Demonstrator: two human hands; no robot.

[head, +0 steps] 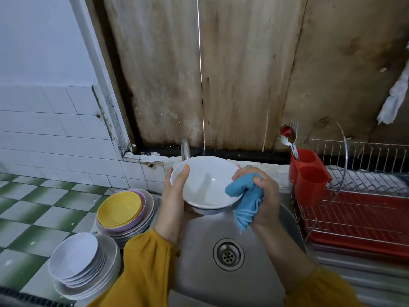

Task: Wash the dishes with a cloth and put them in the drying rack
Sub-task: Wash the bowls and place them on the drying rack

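Over the stainless steel sink (pixel 199 251), the left hand (pixel 174 196) grips the rim of a round white ceramic bowl (pixel 203 180), thumb inside. The right hand (pixel 263 196) clutches a crumpled light-blue cloth (pixel 245 196) pressed on the bowl's right rim. A wire drying rack with a red tray (pixel 358 209) stands to the right, and stacked plates (pixel 84 267) sit on the left.

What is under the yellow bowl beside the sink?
The yellow bowl sits in a lilac bowl, on stacked grey plates. Only their rims show; the rest is covered.
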